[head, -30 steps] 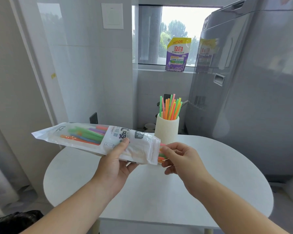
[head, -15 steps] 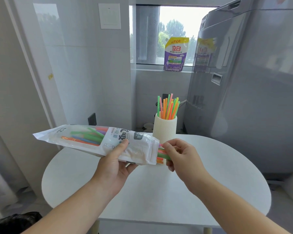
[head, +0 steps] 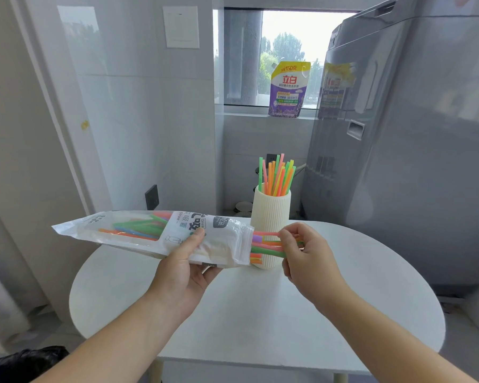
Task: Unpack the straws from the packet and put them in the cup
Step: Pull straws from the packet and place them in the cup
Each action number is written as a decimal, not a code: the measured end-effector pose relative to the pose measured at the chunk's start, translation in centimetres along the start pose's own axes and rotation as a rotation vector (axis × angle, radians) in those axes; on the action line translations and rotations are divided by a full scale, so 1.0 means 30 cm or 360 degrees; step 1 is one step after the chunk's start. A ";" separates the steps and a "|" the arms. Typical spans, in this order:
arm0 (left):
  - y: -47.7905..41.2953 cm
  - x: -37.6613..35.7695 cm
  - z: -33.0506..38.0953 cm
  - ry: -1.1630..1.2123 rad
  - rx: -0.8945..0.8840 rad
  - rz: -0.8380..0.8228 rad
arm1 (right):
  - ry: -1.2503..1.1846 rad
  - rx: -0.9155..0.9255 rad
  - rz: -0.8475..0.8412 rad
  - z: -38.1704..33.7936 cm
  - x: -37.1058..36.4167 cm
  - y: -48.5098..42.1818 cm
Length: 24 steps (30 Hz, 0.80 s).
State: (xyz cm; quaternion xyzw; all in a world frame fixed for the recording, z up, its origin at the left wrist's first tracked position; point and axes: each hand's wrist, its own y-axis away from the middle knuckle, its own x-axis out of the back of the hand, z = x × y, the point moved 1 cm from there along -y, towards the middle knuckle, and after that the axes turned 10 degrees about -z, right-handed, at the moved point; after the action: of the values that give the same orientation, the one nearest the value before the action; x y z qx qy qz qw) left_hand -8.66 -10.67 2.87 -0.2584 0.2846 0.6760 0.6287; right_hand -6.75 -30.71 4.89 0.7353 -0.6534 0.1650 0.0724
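My left hand [head: 184, 269] holds a clear and white plastic straw packet [head: 155, 233] level above the table, its open end pointing right. Coloured straws [head: 266, 246] stick out of that open end, green, pink, orange and purple. My right hand [head: 306, 255] pinches a small bunch of them, partly drawn out of the packet. Right behind the straws stands a ribbed cream cup [head: 270, 208] on the round white table [head: 343, 294]. Several straws [head: 277, 175] stand upright inside the cup.
A large grey appliance [head: 415, 147] stands close to the table's right side. A purple refill pouch [head: 288, 89] sits on the window sill behind. White wall panels run along the left. A dark bag [head: 22, 363] lies on the floor at lower left.
My right hand closed on the straw ends at the packet mouth and drew them further out to the right. The packet stayed in my left hand.
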 end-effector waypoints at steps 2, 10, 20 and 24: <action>0.002 0.005 0.006 0.0015 -0.0005 0.0013 | 0.0059 0.0066 0.0089 0.000 0.007 -0.003; -0.003 -0.004 0.003 0.0063 0.0020 0.0060 | -0.0691 -0.0062 0.0001 -0.007 0.001 -0.005; -0.008 0.014 0.019 0.0060 -0.0012 0.0118 | -0.0521 0.0021 0.0042 0.001 0.019 -0.012; -0.009 0.013 0.020 0.0056 -0.0014 0.0127 | -0.0442 -0.0005 0.0024 -0.002 0.024 -0.014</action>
State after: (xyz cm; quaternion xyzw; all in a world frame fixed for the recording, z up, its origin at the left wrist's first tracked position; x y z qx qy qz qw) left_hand -8.42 -9.94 3.00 -0.2615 0.3028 0.6970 0.5950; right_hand -6.27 -31.30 5.22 0.7461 -0.6627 0.0612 -0.0189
